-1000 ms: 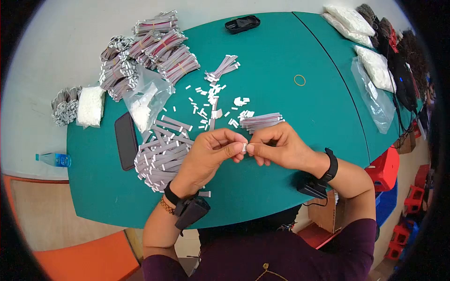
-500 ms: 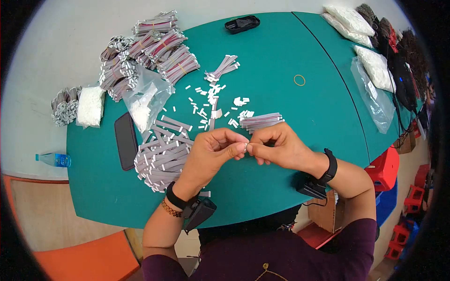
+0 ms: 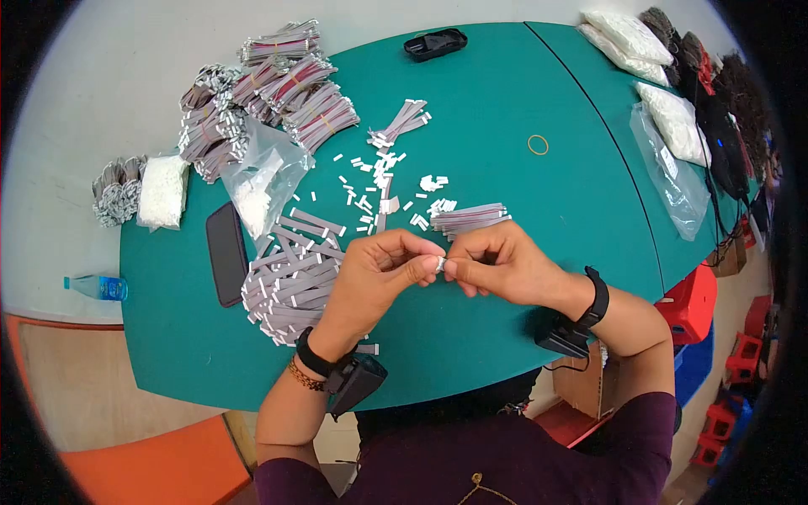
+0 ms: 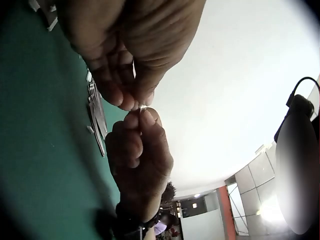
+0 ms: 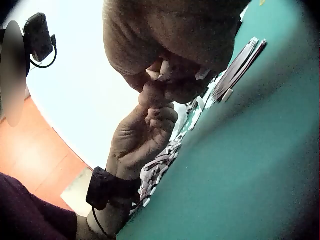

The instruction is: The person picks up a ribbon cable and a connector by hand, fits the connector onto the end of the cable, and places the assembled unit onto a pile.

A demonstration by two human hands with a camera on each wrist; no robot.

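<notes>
A small white piece (image 3: 440,264) is pinched between thumb and fingers of the left hand (image 3: 379,278), above the green table (image 3: 471,353). The right hand (image 3: 509,265) meets it from the other side, its thumb and index finger pinching the same piece. In the left wrist view the fingertips of the two hands touch around a pale speck (image 4: 142,107); most of the piece is hidden by them. Just beyond the hands lies a stack of grey ribbon cables with white ends (image 3: 470,218). Loose white pieces (image 3: 364,202) are scattered to its left.
A loose pile of grey cables (image 3: 290,290) lies left of the left hand, beside a dark phone (image 3: 225,252). Further back are bundled cables (image 3: 295,84), an open clear bag (image 3: 257,194) and a black case (image 3: 435,44). A rubber band (image 3: 538,145) lies on the right.
The left wrist has turned slightly since the earliest frame. Both hands stay together in the same place, and the white piece shows more clearly between the fingertips than half a second ago.
</notes>
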